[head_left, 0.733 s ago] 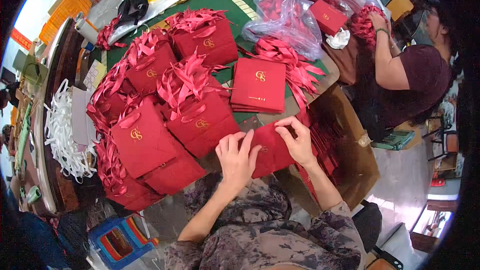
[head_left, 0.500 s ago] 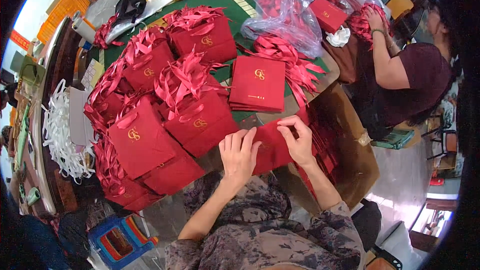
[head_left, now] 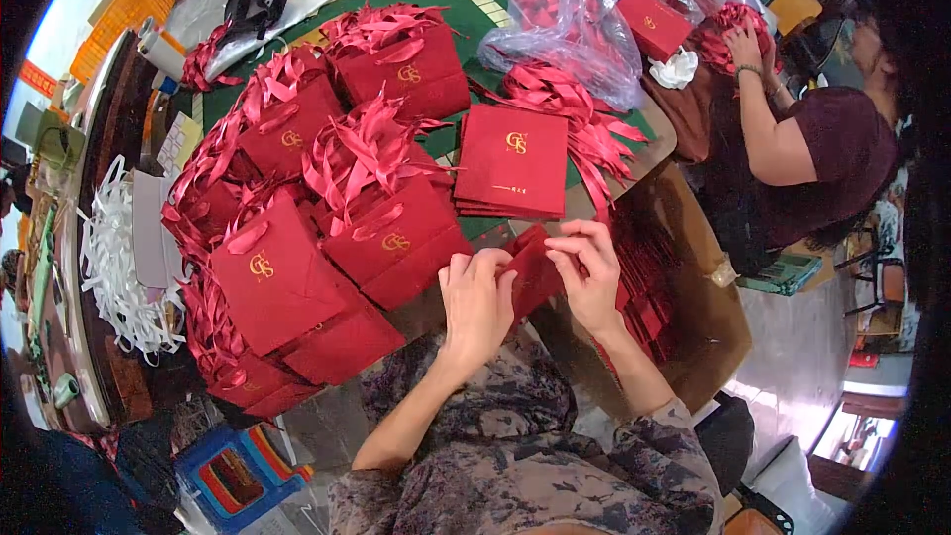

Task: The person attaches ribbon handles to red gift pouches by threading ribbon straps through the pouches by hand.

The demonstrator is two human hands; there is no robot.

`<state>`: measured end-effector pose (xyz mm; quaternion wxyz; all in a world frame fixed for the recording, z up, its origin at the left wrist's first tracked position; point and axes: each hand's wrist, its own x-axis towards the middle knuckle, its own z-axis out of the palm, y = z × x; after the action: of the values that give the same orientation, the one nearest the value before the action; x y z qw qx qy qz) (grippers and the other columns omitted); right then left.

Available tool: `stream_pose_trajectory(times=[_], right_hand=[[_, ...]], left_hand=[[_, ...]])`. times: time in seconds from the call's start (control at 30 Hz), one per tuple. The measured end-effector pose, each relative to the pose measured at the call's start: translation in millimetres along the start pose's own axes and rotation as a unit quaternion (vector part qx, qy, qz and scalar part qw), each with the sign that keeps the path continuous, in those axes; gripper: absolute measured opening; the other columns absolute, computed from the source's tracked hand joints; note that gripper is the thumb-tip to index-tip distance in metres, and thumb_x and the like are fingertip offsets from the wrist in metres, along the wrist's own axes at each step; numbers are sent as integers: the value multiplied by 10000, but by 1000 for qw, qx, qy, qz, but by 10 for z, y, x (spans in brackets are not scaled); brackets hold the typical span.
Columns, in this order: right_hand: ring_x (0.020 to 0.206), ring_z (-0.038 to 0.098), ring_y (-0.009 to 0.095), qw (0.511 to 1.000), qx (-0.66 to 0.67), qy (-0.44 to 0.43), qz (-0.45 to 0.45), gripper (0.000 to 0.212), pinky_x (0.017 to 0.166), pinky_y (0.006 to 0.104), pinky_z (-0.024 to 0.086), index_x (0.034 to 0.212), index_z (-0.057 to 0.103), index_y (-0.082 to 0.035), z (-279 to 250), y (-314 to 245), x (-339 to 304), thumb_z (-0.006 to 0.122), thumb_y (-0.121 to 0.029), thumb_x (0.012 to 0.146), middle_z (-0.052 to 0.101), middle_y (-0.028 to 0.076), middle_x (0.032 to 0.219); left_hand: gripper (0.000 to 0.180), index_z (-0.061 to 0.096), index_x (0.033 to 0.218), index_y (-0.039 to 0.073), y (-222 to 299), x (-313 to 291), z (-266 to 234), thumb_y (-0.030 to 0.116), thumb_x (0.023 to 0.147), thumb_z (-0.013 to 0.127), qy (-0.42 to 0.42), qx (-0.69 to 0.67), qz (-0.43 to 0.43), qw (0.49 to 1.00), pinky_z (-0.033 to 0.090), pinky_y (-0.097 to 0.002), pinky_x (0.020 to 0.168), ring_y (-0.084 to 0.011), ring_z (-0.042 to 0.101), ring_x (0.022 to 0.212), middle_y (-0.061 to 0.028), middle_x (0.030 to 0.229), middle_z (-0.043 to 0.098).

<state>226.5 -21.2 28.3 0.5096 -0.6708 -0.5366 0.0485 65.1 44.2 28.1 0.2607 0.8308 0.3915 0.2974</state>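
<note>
Between my hands, at the front edge of the table, is a small red paper bag [head_left: 533,275], tilted, with its upper edges parted. My left hand [head_left: 476,299] is closed on its left side, fingers curled and thumb toward the bag. Finger and thumb of my right hand [head_left: 590,272] pinch its upper right edge. Just beyond lies a stack of flat red bags [head_left: 513,163] with a gold emblem. Loose red ribbons [head_left: 575,114] lie beside the stack. To my left stand several filled-out red bags [head_left: 396,243] with ribbon handles.
An open cardboard box [head_left: 708,322] with more red bags [head_left: 644,282] stands at my right. A co-worker's hands [head_left: 748,48] hold red ribbons at the far right. Clear plastic bags [head_left: 580,35] lie at the back. White strips [head_left: 124,267] hang on the left.
The red bag in my hands has turned from lying nearly flat to tilted, and its edges have come apart. My left fingers have curled in toward it.
</note>
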Motion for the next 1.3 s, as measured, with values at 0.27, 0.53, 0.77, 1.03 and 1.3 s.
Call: stream_pose_trajectory(times=[0.27, 0.53, 0.77, 1.03, 1.3], right_hand=[[842, 625, 290, 995, -56, -61, -55, 149, 749, 366, 498, 991, 705, -44, -19, -152, 17, 702, -6, 848, 646, 115, 930], [820, 644, 278, 997, -42, -66, -13, 117, 733, 367, 484, 915, 680, -46, -20, -198, 16, 746, -44, 819, 675, 95, 874], [823, 648, 278, 996, -36, -85, -19, 112, 742, 364, 487, 919, 680, -44, -60, -255, 37, 743, -56, 827, 678, 95, 871], [740, 668, 158, 984, -5, -134, 115, 128, 648, 290, 516, 945, 636, 1, -73, -326, 64, 710, -79, 878, 683, 89, 838], [722, 654, 104, 972, 32, -154, 177, 170, 644, 268, 513, 927, 589, -8, -81, -332, 81, 727, -92, 874, 669, 54, 777]], left_hand=[[120, 658, 1016, 82, 32, 56, -94, 72, 899, 631, -20, -56, -45, 997, 370, -383, 806, -252, 562, 849, -60, 878, 661], [195, 685, 1093, 97, 5, 95, -168, 91, 901, 651, -36, -125, -72, 989, 401, -358, 852, -215, 606, 863, -55, 881, 676], [222, 690, 1120, 87, 16, 82, -181, 74, 904, 640, -42, -149, -66, 986, 411, -343, 866, -222, 623, 835, -62, 894, 691], [235, 681, 1099, 88, 96, 14, -149, 55, 872, 634, 1, -45, 36, 998, 384, -373, 813, -244, 576, 826, -41, 865, 675], [226, 680, 1092, 88, 64, -24, -149, 51, 880, 611, -8, -46, 44, 998, 380, -385, 785, -248, 566, 833, -64, 859, 665]])
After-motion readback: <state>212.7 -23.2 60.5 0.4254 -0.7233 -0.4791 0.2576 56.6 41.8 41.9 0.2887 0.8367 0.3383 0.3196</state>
